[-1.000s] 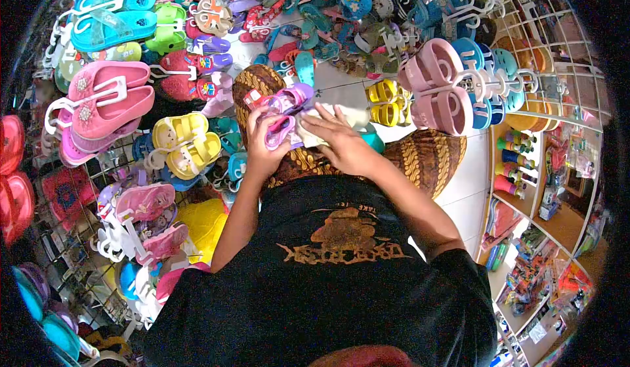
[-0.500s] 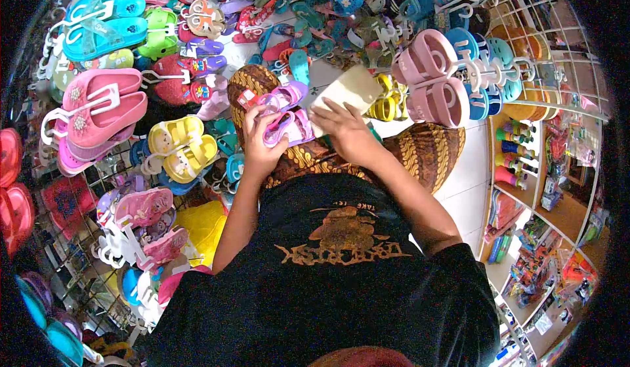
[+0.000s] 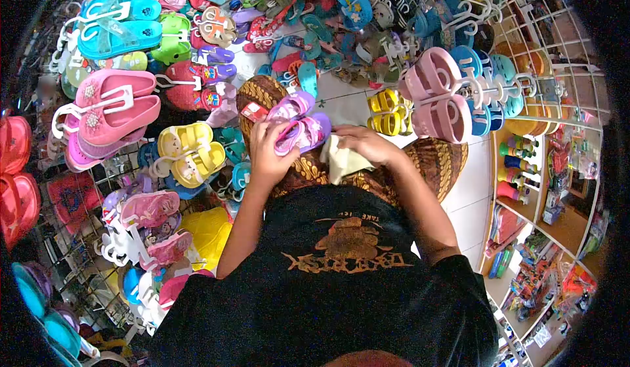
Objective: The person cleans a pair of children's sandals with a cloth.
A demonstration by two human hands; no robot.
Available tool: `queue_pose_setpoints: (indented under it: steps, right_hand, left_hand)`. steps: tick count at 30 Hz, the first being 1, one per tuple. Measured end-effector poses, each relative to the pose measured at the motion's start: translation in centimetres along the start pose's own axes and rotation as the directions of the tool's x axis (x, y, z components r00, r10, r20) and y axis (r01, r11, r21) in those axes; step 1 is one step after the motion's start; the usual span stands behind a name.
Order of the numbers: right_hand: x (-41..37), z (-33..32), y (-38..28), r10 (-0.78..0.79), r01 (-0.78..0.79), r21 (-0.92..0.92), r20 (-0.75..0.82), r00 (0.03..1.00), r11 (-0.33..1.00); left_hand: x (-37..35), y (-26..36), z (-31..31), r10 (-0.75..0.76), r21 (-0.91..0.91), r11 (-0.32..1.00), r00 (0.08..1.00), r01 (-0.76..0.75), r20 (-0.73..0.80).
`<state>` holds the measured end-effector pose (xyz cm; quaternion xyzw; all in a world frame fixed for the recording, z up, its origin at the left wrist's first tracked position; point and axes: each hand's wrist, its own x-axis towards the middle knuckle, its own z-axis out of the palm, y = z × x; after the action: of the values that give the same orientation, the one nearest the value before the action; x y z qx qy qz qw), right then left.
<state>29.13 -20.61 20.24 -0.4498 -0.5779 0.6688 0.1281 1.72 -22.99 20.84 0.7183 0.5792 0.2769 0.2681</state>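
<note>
A pair of purple children's sandals rests over my lap, one sandal beside the other. My left hand is closed on their near left side, with the fingers wrapped over the edge. A small red and white tag shows just above those fingers. To the right of the sandals, my right hand grips a bunched cream cloth, which hangs down over the brown patterned fabric on my legs. The cloth's upper end is close to the nearer sandal, and my right fingertips are partly hidden behind it.
Yellow sandals and pink sandals hang at the right by a white wire rack. On the left hang pink shoes and yellow sandals. Many more pairs cover the tiled floor ahead. Shelves stand far right.
The cream cloth, spread flat and raised beyond my right hand before, is now bunched and lower, nearer my body. My left hand has tilted the sandals and shifted them slightly right.
</note>
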Motion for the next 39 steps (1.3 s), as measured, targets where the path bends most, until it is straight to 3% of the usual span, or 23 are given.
queue_pose_setpoints:
  steps: [1, 2, 3, 5, 6, 9, 12, 13, 14, 16, 19, 20, 21, 23, 24, 25, 27, 28, 30, 31, 33, 36, 39]
  right_hand:
    - [0.7, 0.5, 0.3, -0.06, 0.059, -0.027, -0.035, 0.998, 0.998]
    - [1.6, 0.9, 0.5, -0.007, 0.012, 0.115, -0.046, 0.999, 0.993]
    - [2.2, 0.9, 0.1, 0.011, -0.004, 0.088, -0.078, 0.997, 0.996]
    - [2.9, 1.2, -0.5, 0.052, -0.046, 0.046, -0.14, 0.989, 0.998]
    - [4.3, 1.7, 1.5, -0.025, 0.048, 0.11, -0.2, 0.98, 0.993]
    - [6.2, 2.2, 1.2, -0.046, 0.076, 0.108, -0.258, 0.965, 0.991]
    - [5.6, 2.2, 0.4, -0.15, 0.148, -0.021, -0.174, 0.973, 0.989]
    - [5.4, 2.5, 0.3, -0.192, 0.185, -0.058, -0.149, 0.97, 0.981]
    - [5.0, 2.7, 0.2, -0.155, 0.16, 0.055, -0.096, 0.983, 0.986]
    - [4.3, 3.2, 0.1, -0.179, 0.18, 0.002, -0.047, 0.983, 0.984]
    - [2.2, 3.4, -1.7, -0.168, 0.168, -0.038, -0.008, 0.986, 0.985]
    - [2.0, 3.6, -1.0, -0.154, 0.149, -0.101, -0.047, 0.987, 0.984]
    - [2.3, 3.7, 0.2, -0.149, 0.132, -0.171, -0.088, 0.985, 0.976]
    - [2.5, 3.4, 1.3, -0.001, 0.005, 0.035, -0.118, 0.993, 0.999]
    - [2.5, 3.1, 1.2, 0.015, 0.011, 0.182, -0.144, 0.989, 0.983]
    - [3.2, 2.9, 2.2, 0.042, -0.001, 0.177, -0.23, 0.972, 0.984]
    - [2.2, 3.0, -2.0, -0.079, -0.027, -0.185, -0.54, 0.838, 0.982]
    - [2.3, 3.3, -2.4, -0.256, 0.104, -0.292, -0.55, 0.795, 0.951]
    - [2.4, 3.9, -4.8, -0.613, 0.345, -0.541, -0.458, 0.644, 0.767]
    - [2.0, 4.5, -5.4, -0.578, 0.299, -0.598, -0.349, 0.738, 0.743]
    - [2.2, 6.2, -2.7, -0.537, 0.252, -0.678, -0.247, 0.806, 0.691]
    - [1.6, 4.6, -1.4, -0.494, 0.413, -0.412, -0.111, 0.862, 0.812]
    - [1.2, 2.2, -2.0, -0.246, 0.216, -0.36, -0.039, 0.968, 0.908]
  left_hand:
    - [0.1, 0.4, -0.5, 0.04, 0.112, 0.993, 0.999, -0.04, -0.002]
    - [0.0, 0.9, -1.2, 0.079, 0.222, 0.972, 0.997, -0.078, 0.005]
    - [0.1, 1.4, -1.8, 0.12, 0.329, 0.937, 0.993, -0.118, 0.015]
    - [0.0, 3.1, -3.2, 0.044, 0.345, 0.937, 0.998, -0.056, 0.042]
    - [0.1, 4.0, -3.7, -0.015, 0.367, 0.93, 0.998, -0.01, 0.065]
    - [0.1, 3.8, -3.8, -0.133, 0.404, 0.911, 0.987, 0.086, 0.089]
    - [1.5, 3.7, -4.5, -0.293, 0.453, 0.867, 0.948, 0.208, 0.125]
    - [1.8, 3.2, -4.6, -0.264, 0.421, 0.888, 0.955, 0.184, 0.139]
    - [2.3, 2.5, -4.8, -0.233, 0.39, 0.907, 0.961, 0.159, 0.15]
    - [3.2, 2.8, -5.1, -0.218, 0.384, 0.91, 0.968, 0.157, 0.121]
    - [3.5, 1.3, -4.1, -0.088, 0.142, 0.987, 0.987, 0.069, 0.133]
    - [3.7, 0.7, -4.0, -0.035, 0.092, 0.996, 0.969, 0.013, 0.243]
    - [3.3, -0.9, -3.1, -0.014, 0.229, 0.971, 0.943, -0.067, 0.333]
    - [3.4, 0.7, -3.4, -0.074, 0.293, 0.955, 0.922, -0.043, 0.379]
    - [3.3, -0.6, -2.5, -0.011, 0.263, 0.96, 0.923, -0.098, 0.385]
    - [3.3, -6.4, 0.1, 0.194, 0.366, 0.834, 0.841, -0.412, 0.506]
    - [2.7, -2.4, 0.1, -0.179, 0.352, 0.934, 0.933, 0.061, 0.311]
    - [3.4, 2.2, -1.8, -0.296, 0.398, 0.901, 0.915, 0.172, 0.274]
    - [2.7, 1.3, -0.2, -0.229, 0.406, 0.903, 0.958, 0.143, 0.171]
    - [2.5, 0.8, 0.6, -0.206, 0.408, 0.902, 0.971, 0.14, 0.123]
    - [2.0, 0.1, 1.0, -0.189, 0.384, 0.911, 0.979, 0.147, 0.075]
    - [1.8, 0.3, -0.1, -0.193, 0.366, 0.92, 0.974, 0.139, 0.116]
    - [1.9, 0.7, -0.2, -0.227, 0.36, 0.919, 0.963, 0.162, 0.147]
